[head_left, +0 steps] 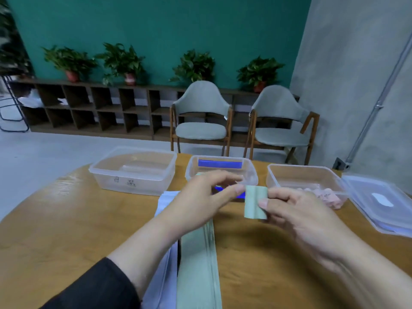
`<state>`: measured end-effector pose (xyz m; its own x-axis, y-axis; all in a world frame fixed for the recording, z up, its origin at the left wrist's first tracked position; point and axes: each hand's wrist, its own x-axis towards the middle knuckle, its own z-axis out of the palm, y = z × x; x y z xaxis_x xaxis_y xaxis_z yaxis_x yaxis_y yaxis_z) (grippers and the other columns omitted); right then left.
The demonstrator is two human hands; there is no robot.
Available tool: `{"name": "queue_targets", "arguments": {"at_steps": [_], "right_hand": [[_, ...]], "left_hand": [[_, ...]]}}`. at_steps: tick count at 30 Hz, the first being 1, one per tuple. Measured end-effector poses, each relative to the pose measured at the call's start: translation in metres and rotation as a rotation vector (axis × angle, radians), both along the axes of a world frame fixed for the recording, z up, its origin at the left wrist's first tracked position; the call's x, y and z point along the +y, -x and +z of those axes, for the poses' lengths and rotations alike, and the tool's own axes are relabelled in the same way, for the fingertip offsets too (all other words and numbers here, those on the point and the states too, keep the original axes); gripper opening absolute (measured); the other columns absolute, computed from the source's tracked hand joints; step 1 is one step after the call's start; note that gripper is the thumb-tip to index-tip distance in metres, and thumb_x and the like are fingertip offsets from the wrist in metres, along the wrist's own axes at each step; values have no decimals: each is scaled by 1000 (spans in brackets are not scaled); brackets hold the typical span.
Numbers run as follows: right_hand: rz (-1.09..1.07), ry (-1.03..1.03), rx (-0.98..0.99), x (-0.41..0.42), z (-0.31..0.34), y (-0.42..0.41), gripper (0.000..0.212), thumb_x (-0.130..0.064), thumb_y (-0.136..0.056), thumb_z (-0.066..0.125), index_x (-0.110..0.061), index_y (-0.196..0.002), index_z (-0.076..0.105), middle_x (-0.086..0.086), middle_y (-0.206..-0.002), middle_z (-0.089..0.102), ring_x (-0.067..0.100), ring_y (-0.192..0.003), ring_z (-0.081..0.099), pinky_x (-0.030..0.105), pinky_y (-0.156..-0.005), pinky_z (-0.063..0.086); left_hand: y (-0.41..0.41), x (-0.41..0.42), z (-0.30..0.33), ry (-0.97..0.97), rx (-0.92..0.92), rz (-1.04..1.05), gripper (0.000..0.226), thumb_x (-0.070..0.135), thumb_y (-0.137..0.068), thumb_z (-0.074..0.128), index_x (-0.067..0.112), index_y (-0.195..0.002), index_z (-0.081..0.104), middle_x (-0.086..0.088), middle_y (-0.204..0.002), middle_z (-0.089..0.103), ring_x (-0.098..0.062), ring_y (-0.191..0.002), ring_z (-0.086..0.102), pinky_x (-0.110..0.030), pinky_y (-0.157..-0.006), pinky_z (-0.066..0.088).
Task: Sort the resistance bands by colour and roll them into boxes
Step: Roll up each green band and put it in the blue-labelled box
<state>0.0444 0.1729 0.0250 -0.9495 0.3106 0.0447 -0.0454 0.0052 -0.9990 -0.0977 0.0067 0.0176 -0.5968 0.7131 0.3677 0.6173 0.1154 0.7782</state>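
Both hands pinch the folded end of the green resistance band [256, 201] above the wooden table [66, 230]: the left hand [200, 201] and right hand [296, 210] start its roll. Next, judging by the long tail, they wind toward the empty left box [133, 172].

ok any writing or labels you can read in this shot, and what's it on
Nothing can be read.
Dark handwritten marks on the front wall of the left clear box: too blurred to read.
Faint marks on the pink bands in the right box: too small to tell.
No other text shows.
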Motion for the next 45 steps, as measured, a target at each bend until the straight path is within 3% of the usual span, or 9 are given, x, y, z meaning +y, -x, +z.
{"name": "queue_targets", "arguments": {"at_steps": [4,8,14,17,19,23,26,34,45], "right_hand": [[-139,-158,-51,17,32,67,9,-11,-88,71,-5,-92,76,14,-88,76,22,-81,75,18,-52,55],[-228,-434,-130,24,40,149,20,-22,-85,76,-2,-88,75,19,-91,74,33,-92,72,46,-83,60],[-295,-947,-301,17,8,249,27,-31,-78,74,-4,-74,72,16,-78,71,31,-78,67,42,-69,55],[-314,-1078,-366,14,-15,272,24,-34,-79,74,-10,-81,71,9,-82,71,23,-77,65,39,-67,54],[-317,-1121,-422,13,-27,280,22,-34,-79,73,-13,-84,69,7,-84,69,23,-81,64,37,-68,54],[-345,-1186,-472,9,-41,288,25,-38,-80,72,-15,-89,65,4,-86,65,23,-82,63,31,-58,47],[-369,-1238,-501,5,-43,293,24,-37,-79,70,-14,-86,64,3,-79,62,20,-72,60,27,-48,36],[-351,-1261,-593,2,-45,301,27,-37,-75,71,-17,-77,54,1,-72,58,18,-65,57,26,-46,34],[-269,-1131,-680,-6,-44,306,28,-34,-79,71,-15,-81,51,3,-76,61,19,-69,62,29,-53,45]], "left_hand": [[66,10,-8,-90,11,329,22,31,-104,51,28,-111,71,13,-104,71,-3,-98,62,-21,-80,45],[104,26,-42,-67,-94,454,36,19,-106,44,22,-140,56,6,-139,59,-9,-127,51,-21,-106,37],[119,30,-73,-158,-72,490,40,5,-101,45,20,-135,58,26,-114,49,37,-95,35,12,-79,21],[125,28,-78,-82,-202,488,40,23,-106,43,23,-145,49,10,-135,61,3,-124,52,-3,-93,32],[126,27,-78,-52,-254,509,47,24,-106,43,19,-153,41,2,-145,56,-14,-133,49,-7,-88,28],[125,27,-77,-41,-264,477,32,17,-102,38,24,-125,60,-2,-96,69,-10,-80,58,-11,-60,39],[126,24,-78,-43,-275,462,32,17,-102,38,28,-123,59,0,-87,66,-7,-71,54,-10,-56,39],[124,25,-74,-45,-278,455,34,15,-103,38,21,-130,57,-6,-93,67,-18,-83,59,-27,-70,44],[125,29,-75,31,-221,455,43,16,-105,36,18,-146,48,-21,-138,57,-31,-118,59,-32,-92,46]]}}
